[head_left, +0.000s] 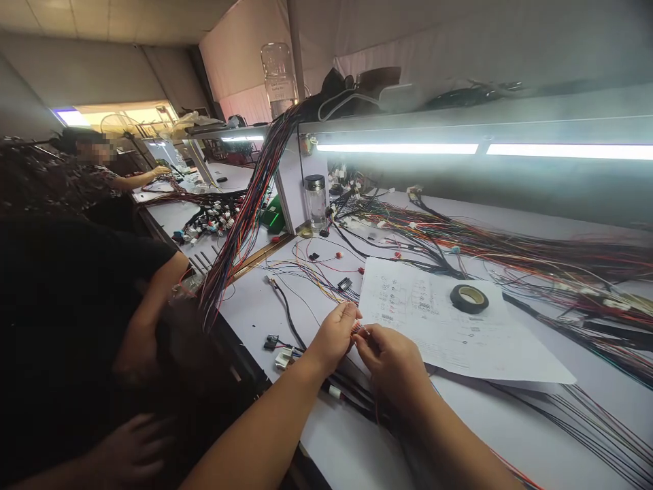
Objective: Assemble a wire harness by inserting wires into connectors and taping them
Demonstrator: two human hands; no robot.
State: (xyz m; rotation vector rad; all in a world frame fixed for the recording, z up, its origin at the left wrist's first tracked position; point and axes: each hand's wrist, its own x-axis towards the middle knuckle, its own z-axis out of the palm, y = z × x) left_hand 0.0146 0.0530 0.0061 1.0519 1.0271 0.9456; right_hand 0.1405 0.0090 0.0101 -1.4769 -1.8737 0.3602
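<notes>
My left hand point(332, 337) and my right hand point(390, 357) meet over the white bench, fingers pinched together on a small connector with thin red wires point(360, 331) between them. Both hands are closed around it. Just beyond lies a printed wiring diagram sheet point(449, 327) with a roll of black tape point(469, 298) on it. A bundle of dark cables with white plugs point(341, 391) runs under my wrists.
Coloured wire harnesses point(535, 258) spread across the bench on the right. A thick wire bundle point(245, 218) hangs from the upper shelf. A clear bottle point(317, 201) stands by the post. A person in black point(76, 327) sits close on my left; another person works farther back.
</notes>
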